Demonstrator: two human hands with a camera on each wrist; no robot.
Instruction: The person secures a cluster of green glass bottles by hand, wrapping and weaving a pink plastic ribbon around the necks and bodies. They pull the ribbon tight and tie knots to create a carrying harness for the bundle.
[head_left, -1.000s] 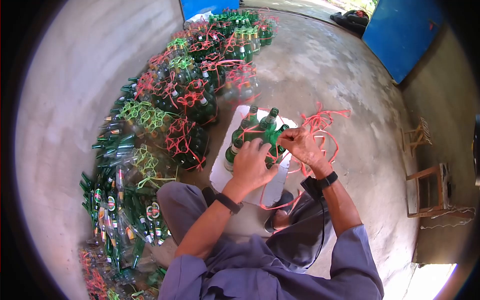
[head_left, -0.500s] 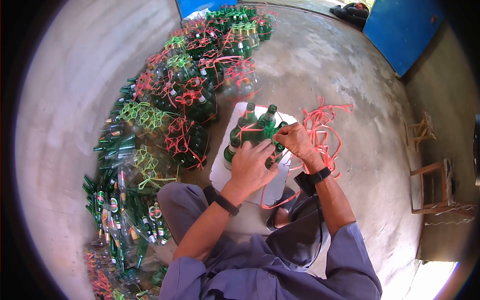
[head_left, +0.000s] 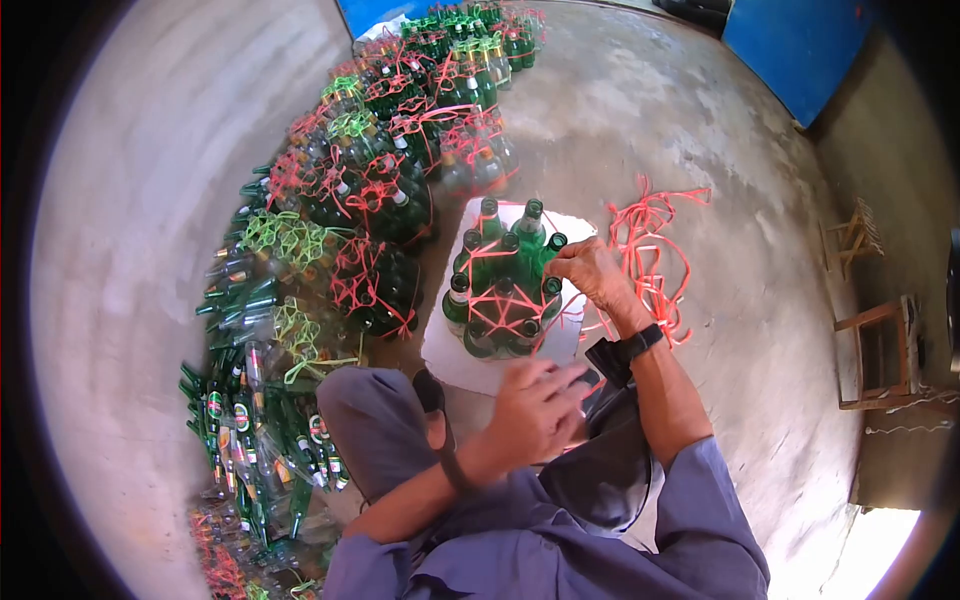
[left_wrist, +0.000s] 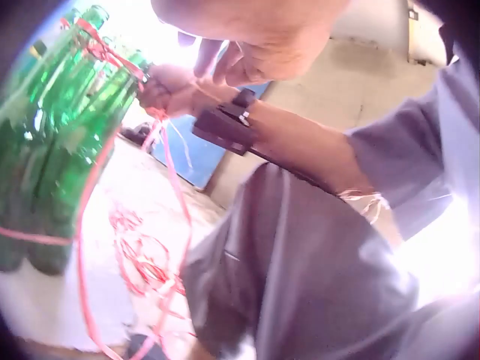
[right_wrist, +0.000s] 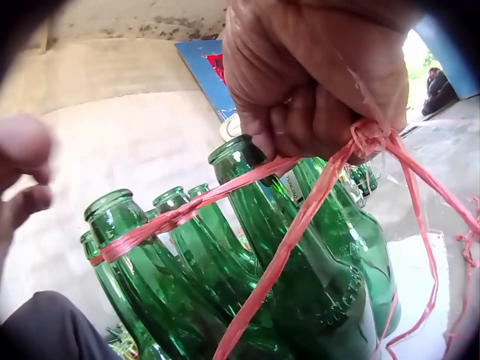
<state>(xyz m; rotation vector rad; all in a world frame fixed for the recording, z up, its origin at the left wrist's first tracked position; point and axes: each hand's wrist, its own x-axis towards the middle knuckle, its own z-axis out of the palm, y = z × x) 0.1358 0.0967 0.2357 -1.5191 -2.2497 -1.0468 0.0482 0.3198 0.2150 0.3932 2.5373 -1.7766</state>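
Observation:
Green glass bottles (head_left: pixel 530 238) stand upright in a cluster, with pink plastic strap crisscrossed around their necks. They sit on a white slab (head_left: pixel 447 362) in front of the person's knees. At the cluster's right edge my right hand (head_left: pixel 598 276) pinches a knotted length of pink strap (right_wrist: pixel 322 191) beside a bottle neck, its fingers curled in. My left hand (head_left: pixel 540 408) is blurred in the head view, apart from the bottles and above the slab's near edge, with its fingers loosely extended. A strand of strap hangs below my right hand in the left wrist view.
Loose pink strap (head_left: pixel 650 240) lies tangled on the floor right of the slab. Strapped bottle bundles (head_left: pixel 375 285) line the left wall, with a pile of loose bottles (head_left: pixel 240 440) nearer. Small wooden stools (head_left: pixel 880 350) stand at right, near a blue door (head_left: pixel 790 55).
My left hand has come off the bottle tops and moved down toward the body, uncovering the strapped near bottles. My right hand stays beside the right-hand bottle neck. The head view has shifted slightly.

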